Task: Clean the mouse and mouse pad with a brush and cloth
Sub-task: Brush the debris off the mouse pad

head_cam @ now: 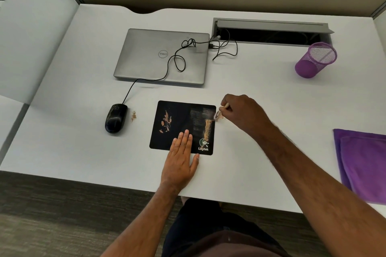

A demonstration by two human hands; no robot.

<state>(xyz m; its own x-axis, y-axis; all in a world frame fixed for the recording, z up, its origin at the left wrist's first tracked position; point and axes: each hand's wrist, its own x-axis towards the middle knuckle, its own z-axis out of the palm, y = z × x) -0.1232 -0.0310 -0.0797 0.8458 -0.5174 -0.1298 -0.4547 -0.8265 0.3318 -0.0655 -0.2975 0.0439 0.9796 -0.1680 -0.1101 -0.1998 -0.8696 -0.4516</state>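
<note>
A black mouse pad (177,119) lies on the white desk (271,110), with a line of tan crumbs (207,128) near its right edge. My left hand (180,156) presses flat on the pad's near edge, fingers straight. My right hand (244,111) grips a small brush (219,113) whose blurred bristles touch the pad's upper right corner. A black wired mouse (116,118) sits left of the pad, with a small crumb pile (133,116) beside it. A folded purple cloth (363,162) lies at the desk's right edge.
A closed silver laptop (146,56) lies behind the pad, the mouse cable (175,62) looping over its lid. A purple mesh pen cup (316,59) stands at the back right, next to an open cable tray (271,33). Partition walls enclose the desk.
</note>
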